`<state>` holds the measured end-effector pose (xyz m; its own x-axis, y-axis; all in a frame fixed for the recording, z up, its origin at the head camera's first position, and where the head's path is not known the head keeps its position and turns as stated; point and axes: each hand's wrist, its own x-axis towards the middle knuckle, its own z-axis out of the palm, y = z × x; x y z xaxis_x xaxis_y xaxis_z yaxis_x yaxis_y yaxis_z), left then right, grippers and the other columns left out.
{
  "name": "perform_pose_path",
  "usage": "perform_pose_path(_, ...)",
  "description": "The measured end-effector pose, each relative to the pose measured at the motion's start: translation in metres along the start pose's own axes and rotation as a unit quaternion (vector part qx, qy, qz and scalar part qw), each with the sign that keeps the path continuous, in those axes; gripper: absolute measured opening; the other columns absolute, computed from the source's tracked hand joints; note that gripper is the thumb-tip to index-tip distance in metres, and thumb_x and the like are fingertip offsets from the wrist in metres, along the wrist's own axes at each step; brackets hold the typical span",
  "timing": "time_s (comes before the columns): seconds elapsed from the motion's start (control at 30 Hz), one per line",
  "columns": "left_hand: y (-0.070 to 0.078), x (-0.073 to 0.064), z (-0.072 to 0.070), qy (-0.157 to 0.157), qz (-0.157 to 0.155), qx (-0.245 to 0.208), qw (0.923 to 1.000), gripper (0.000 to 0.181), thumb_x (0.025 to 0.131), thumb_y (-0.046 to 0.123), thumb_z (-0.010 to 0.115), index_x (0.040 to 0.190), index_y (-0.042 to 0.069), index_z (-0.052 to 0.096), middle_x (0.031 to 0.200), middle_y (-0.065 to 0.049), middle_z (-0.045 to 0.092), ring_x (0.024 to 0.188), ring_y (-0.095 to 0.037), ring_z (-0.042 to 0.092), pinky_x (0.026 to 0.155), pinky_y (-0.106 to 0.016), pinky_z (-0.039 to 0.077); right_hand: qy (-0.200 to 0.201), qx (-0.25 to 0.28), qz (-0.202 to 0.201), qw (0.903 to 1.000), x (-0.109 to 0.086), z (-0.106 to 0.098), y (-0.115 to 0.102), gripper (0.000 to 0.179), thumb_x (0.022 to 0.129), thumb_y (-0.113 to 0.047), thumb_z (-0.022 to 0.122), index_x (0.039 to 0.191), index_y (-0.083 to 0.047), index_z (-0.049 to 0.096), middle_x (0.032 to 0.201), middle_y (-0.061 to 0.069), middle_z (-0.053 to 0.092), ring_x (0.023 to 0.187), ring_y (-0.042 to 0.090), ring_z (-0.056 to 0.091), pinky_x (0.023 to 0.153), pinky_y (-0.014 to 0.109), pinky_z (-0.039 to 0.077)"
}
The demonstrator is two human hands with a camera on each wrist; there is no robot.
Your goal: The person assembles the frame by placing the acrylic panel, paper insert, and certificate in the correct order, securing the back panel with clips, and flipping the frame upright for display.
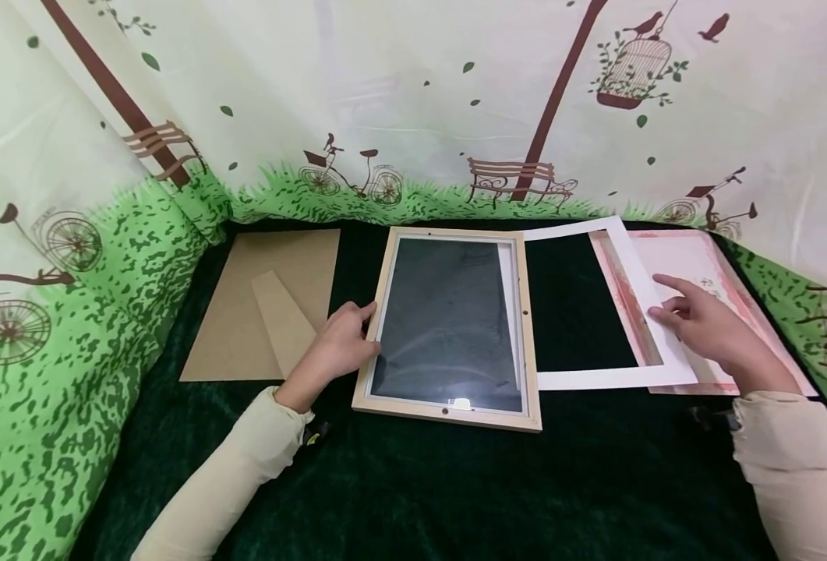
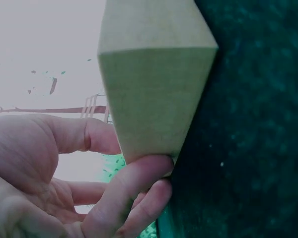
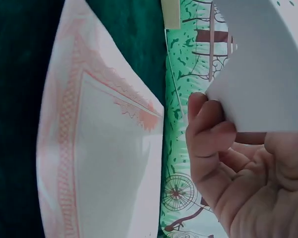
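Note:
My left hand [image 1: 343, 340] grips the left side of a light wooden picture frame [image 1: 447, 418], thumb and fingers pinching its edge [image 2: 154, 99] in the left wrist view. The frame holds a clear, shiny pane [image 1: 441, 327], through which a white strip shows along the right. At the right, my right hand [image 1: 711, 327] pinches the right side of a white picture mat [image 1: 595, 379] with a large rectangular opening. This raised mat corner [image 3: 268, 84] fills the upper right of the right wrist view. The mat's left end passes behind the frame's right side.
Beneath the mat's right side lies a pink-bordered decorative sheet [image 1: 694, 253]. A brown backing board [image 1: 224, 312] with an easel leg [image 1: 276, 312] lies left of the frame. Dark green cloth [image 1: 455, 499] covers the table; a printed curtain [image 1: 399, 78] hangs behind and at the sides.

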<state>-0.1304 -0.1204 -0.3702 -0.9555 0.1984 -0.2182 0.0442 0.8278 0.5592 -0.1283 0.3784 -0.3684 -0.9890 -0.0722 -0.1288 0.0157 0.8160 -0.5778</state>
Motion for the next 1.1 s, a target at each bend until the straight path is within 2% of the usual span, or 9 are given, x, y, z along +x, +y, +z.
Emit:
perform_pose_path(0.17,0.002,-0.001,0.001,0.011,-0.003,0.016,0.9998,0.071,0.086,0.011,0.072,0.149,-0.001,0.041,0.127,-0.02,0.053,0.08,-0.021,0.057,0.063,-0.026,0.051,0.035,-0.021,-0.022,0.9989,-0.003,-0.011,0.005,0.059,0.102,-0.016,0.055,0.155,-0.002,0.031,0.089,0.009,0.064,0.067,0.002,0.044,0.056,0.023,0.035)
perform_pose_path(0.23,0.003,-0.001,0.001,0.014,-0.003,0.016,0.9998,0.07,0.086,0.011,0.072,0.149,-0.001,0.041,0.124,-0.019,0.053,0.08,-0.021,0.057,0.062,-0.026,0.051,0.047,-0.029,-0.02,0.9983,-0.005,-0.016,0.007,0.058,0.102,-0.018,0.057,0.154,-0.004,0.034,0.085,-0.003,0.064,0.068,0.0,0.043,0.058,0.022,0.034)
perform_pose_path(0.33,0.003,-0.002,0.001,0.018,-0.002,0.016,0.9997,0.07,0.086,0.011,0.072,0.148,-0.001,0.042,0.121,-0.019,0.054,0.08,-0.021,0.056,0.061,-0.026,0.05,0.062,-0.032,-0.003,0.9975,-0.008,-0.024,0.011,0.057,0.101,-0.02,0.057,0.152,-0.006,0.037,0.084,-0.012,0.062,0.07,-0.005,0.043,0.059,0.019,0.035)
perform_pose_path(0.43,0.003,-0.002,0.001,0.02,-0.002,0.013,0.9997,0.07,0.086,0.011,0.072,0.149,-0.001,0.041,0.119,-0.019,0.053,0.08,-0.021,0.056,0.061,-0.026,0.05,0.074,-0.038,0.025,0.9962,-0.01,-0.029,0.013,0.056,0.102,-0.023,0.056,0.153,-0.007,0.037,0.09,0.004,0.067,0.07,-0.008,0.042,0.058,0.019,0.037)
perform_pose_path(0.53,0.003,-0.002,0.001,0.022,-0.002,0.008,0.9997,0.071,0.086,0.01,0.073,0.149,-0.001,0.041,0.118,-0.019,0.053,0.079,-0.021,0.056,0.061,-0.025,0.05,0.083,-0.04,0.053,0.9943,-0.012,-0.033,0.015,0.058,0.103,-0.026,0.054,0.154,-0.009,0.033,0.106,0.026,0.062,0.07,-0.005,0.043,0.057,0.019,0.038)
perform_pose_path(0.63,0.002,-0.002,0.0,0.025,0.002,0.004,0.9997,0.072,0.085,0.01,0.074,0.148,-0.002,0.041,0.117,-0.019,0.053,0.08,-0.02,0.058,0.062,-0.025,0.051,0.089,-0.037,0.089,0.9914,-0.014,-0.038,0.016,0.062,0.103,-0.034,0.052,0.157,-0.017,0.027,0.116,0.03,0.056,0.075,0.004,0.046,0.057,0.019,0.038)
perform_pose_path(0.73,0.002,-0.002,0.0,0.025,0.003,0.001,0.9997,0.074,0.084,0.01,0.077,0.148,-0.002,0.042,0.116,-0.018,0.053,0.081,-0.02,0.059,0.062,-0.025,0.052,0.086,-0.023,0.108,0.9902,-0.014,-0.041,0.016,0.065,0.102,-0.04,0.051,0.158,-0.025,0.02,0.112,0.023,0.057,0.079,0.011,0.047,0.059,0.021,0.039)
perform_pose_path(0.83,0.003,-0.002,0.001,0.023,0.002,-0.006,0.9997,0.076,0.082,0.011,0.079,0.148,-0.002,0.043,0.114,-0.017,0.053,0.083,-0.02,0.06,0.062,-0.025,0.052,0.072,-0.005,0.111,0.9912,-0.013,-0.039,0.014,0.068,0.102,-0.042,0.051,0.159,-0.029,0.015,0.106,0.014,0.056,0.081,0.012,0.047,0.06,0.025,0.04)
perform_pose_path(1.1,0.003,-0.001,0.007,0.023,0.01,-0.043,0.9988,0.075,0.081,0.007,0.079,0.147,-0.002,0.044,0.112,-0.016,0.054,0.086,-0.02,0.062,0.061,-0.025,0.056,0.037,0.064,0.059,0.9955,-0.013,-0.031,0.008,0.064,0.104,-0.03,0.051,0.16,-0.022,0.02,0.092,-0.025,0.048,0.078,-0.002,0.047,0.062,0.022,0.043)
